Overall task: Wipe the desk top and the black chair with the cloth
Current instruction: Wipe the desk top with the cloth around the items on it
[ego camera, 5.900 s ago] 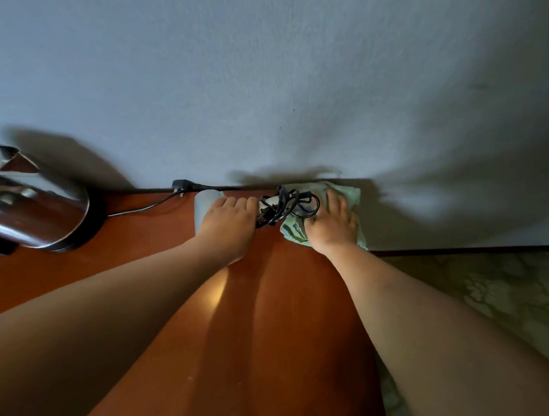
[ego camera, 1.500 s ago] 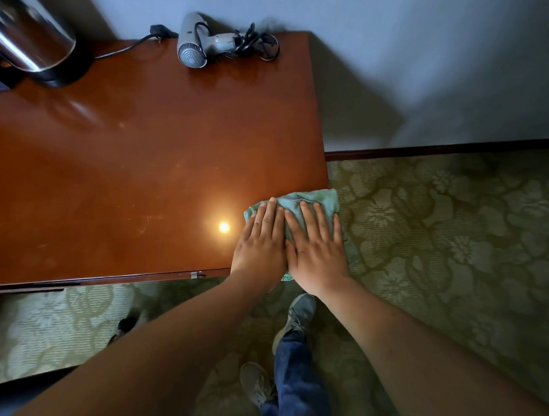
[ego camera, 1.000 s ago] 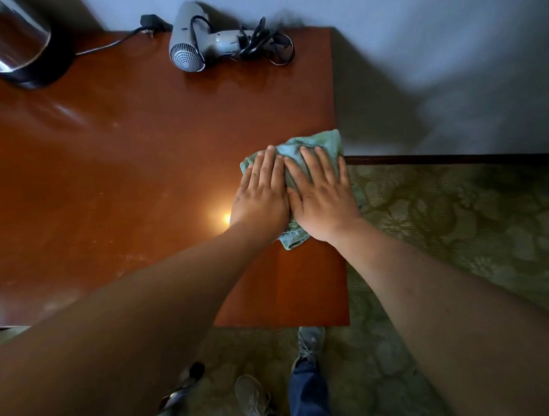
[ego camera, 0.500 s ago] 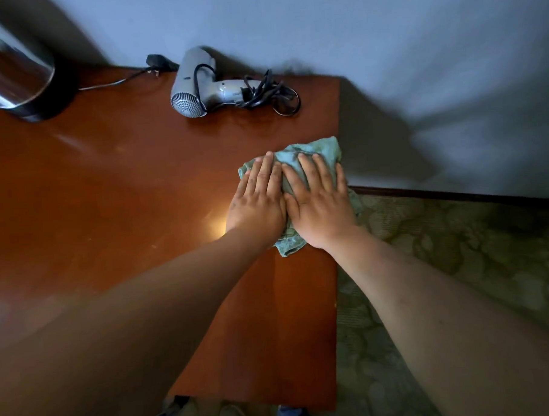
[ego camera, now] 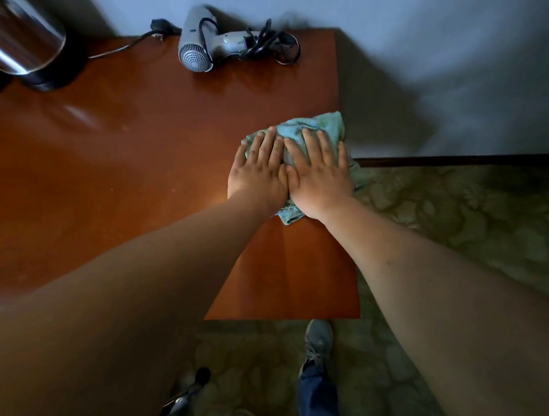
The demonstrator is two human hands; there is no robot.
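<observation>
Likely a hotel room: patterned carpet (ego camera: pixel 456 231), desk hairdryer (ego camera: pixel 209 44), steel kettle (ego camera: pixel 17 36).

We count two hands, the left hand (ego camera: pixel 256 174) and right hand (ego camera: pixel 318 171), flat side by side on one green cloth (ego camera: pixel 313 127) at the right edge of one bench (ego camera: pixel 138 135). At the far side we see one hair dryer (ego camera: pixel 203 44) and, far left, one steel kettle (ego camera: pixel 17 36). Near us, two shoes (ego camera: pixel 318 341) show on one patterned carpet (ego camera: pixel 471 215).
</observation>
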